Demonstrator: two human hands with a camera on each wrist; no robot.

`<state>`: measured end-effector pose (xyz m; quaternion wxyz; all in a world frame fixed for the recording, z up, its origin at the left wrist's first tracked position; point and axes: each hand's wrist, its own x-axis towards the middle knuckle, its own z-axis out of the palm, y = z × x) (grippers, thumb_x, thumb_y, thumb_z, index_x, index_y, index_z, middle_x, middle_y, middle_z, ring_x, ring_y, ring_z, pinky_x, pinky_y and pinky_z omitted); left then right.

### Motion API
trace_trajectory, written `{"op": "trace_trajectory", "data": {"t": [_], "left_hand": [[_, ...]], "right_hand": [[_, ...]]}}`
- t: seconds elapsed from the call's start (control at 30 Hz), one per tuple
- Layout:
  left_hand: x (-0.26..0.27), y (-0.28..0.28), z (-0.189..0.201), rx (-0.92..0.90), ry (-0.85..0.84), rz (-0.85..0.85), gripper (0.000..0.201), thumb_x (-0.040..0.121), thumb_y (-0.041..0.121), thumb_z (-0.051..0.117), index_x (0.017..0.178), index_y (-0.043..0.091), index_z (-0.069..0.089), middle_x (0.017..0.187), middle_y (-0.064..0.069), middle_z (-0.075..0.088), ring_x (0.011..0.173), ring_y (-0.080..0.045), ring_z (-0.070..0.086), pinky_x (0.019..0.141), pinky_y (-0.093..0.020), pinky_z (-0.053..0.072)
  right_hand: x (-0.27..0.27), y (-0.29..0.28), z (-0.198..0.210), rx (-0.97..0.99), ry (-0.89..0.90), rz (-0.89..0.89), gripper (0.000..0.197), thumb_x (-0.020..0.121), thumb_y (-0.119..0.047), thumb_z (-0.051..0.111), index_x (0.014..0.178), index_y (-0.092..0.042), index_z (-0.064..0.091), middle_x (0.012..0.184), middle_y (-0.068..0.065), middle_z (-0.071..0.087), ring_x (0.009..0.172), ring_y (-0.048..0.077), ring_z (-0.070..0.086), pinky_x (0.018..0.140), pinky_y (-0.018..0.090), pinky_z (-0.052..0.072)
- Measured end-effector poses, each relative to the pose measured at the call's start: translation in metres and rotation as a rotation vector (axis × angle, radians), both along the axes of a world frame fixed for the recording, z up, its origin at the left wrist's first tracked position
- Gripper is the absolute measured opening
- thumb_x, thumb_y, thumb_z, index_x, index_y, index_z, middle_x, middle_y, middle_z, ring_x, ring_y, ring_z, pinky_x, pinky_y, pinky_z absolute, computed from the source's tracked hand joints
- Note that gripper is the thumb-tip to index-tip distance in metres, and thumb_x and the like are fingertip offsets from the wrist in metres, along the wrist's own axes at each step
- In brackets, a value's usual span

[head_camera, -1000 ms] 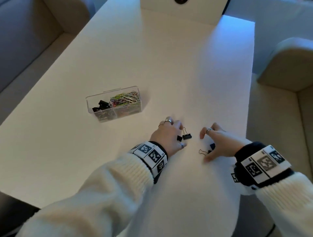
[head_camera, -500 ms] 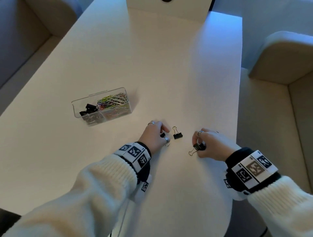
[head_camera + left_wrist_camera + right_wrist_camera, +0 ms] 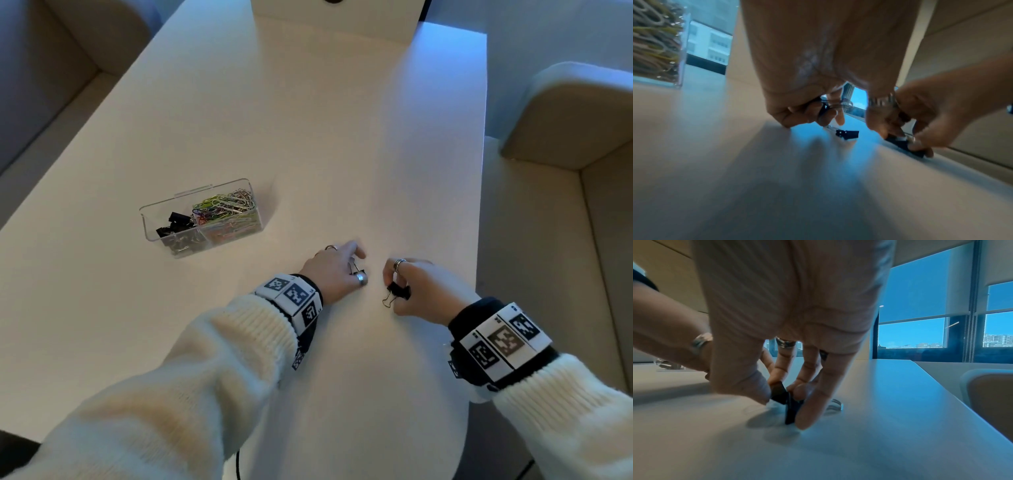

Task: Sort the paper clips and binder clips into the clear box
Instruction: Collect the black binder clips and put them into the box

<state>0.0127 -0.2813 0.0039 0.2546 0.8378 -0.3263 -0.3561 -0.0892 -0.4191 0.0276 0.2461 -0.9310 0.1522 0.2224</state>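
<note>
The clear box stands on the white table, with black binder clips in its left half and coloured paper clips in its right half. My left hand is curled over a black binder clip whose wire handles show by the thumb. In the left wrist view its fingers hold a clip, and a second binder clip sits just under the fingertips at the table. My right hand pinches another black binder clip between thumb and fingers, low on the table.
The table's right edge runs close beside my right hand. Beige sofa seats flank the table on the left and the right. A white box stands at the far end.
My left hand has slid right over the loose binder clip that lay between the hands. The right hand keeps its pinch on its clip.
</note>
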Motion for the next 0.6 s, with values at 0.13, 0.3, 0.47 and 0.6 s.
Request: {"op": "trace_trajectory", "data": {"t": [0.13, 0.3, 0.47, 0.6], "left_hand": [[-0.005, -0.001, -0.008, 0.098, -0.264, -0.192, 0.039, 0.087, 0.034, 0.056, 0.121, 0.024, 0.042, 0.114, -0.005, 0.05, 0.109, -0.023, 0.048, 0.092, -0.036, 0.037], [-0.011, -0.001, -0.01, 0.072, -0.369, -0.188, 0.031, 0.094, 0.026, 0.044, 0.119, 0.007, 0.041, 0.119, -0.013, 0.044, 0.109, -0.03, 0.047, 0.091, -0.038, 0.04], [-0.015, -0.001, -0.006, 0.077, -0.395, -0.141, 0.036, 0.092, 0.015, 0.042, 0.125, 0.002, 0.035, 0.129, -0.015, 0.038, 0.114, -0.03, 0.044, 0.088, -0.035, 0.04], [-0.015, 0.0, -0.002, 0.088, -0.332, -0.075, 0.035, 0.092, 0.014, 0.044, 0.123, 0.001, 0.035, 0.135, -0.015, 0.033, 0.112, -0.032, 0.048, 0.085, -0.035, 0.04]], "right_hand": [[-0.001, -0.001, -0.001, 0.052, -0.042, -0.038, 0.023, 0.071, -0.006, 0.06, 0.084, -0.022, 0.048, 0.074, -0.01, 0.044, 0.062, 0.009, 0.044, 0.06, 0.024, 0.039], [-0.003, -0.001, -0.005, 0.088, -0.072, -0.056, 0.024, 0.071, -0.004, 0.058, 0.083, -0.023, 0.049, 0.075, -0.009, 0.044, 0.064, 0.01, 0.043, 0.059, 0.021, 0.037], [-0.005, 0.002, -0.013, 0.08, -0.095, -0.039, 0.018, 0.071, -0.004, 0.059, 0.085, -0.014, 0.053, 0.079, -0.01, 0.046, 0.078, 0.02, 0.042, 0.064, 0.022, 0.034], [-0.003, 0.003, -0.014, 0.083, -0.116, -0.038, 0.019, 0.071, -0.004, 0.059, 0.086, -0.014, 0.054, 0.078, -0.012, 0.044, 0.079, 0.02, 0.042, 0.064, 0.021, 0.033]]}}
